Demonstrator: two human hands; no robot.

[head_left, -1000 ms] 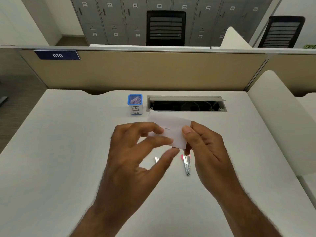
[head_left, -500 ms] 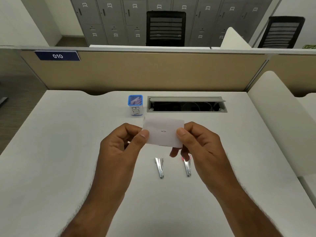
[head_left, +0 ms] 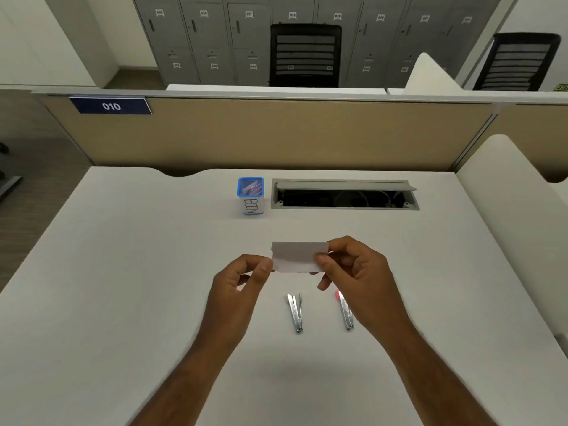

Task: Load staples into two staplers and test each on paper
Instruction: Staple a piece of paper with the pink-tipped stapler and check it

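A person's left hand and right hand pinch opposite ends of a paper slip in their fingers, apparently for inspection, with two staplers parked on the tabletop just below them.

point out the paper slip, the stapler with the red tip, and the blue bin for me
paper slip (head_left: 295, 260), head view, bare middle between the fingers.
stapler with the red tip (head_left: 345, 312), head view, metal body.
blue bin (head_left: 250, 195), head view, front rim.
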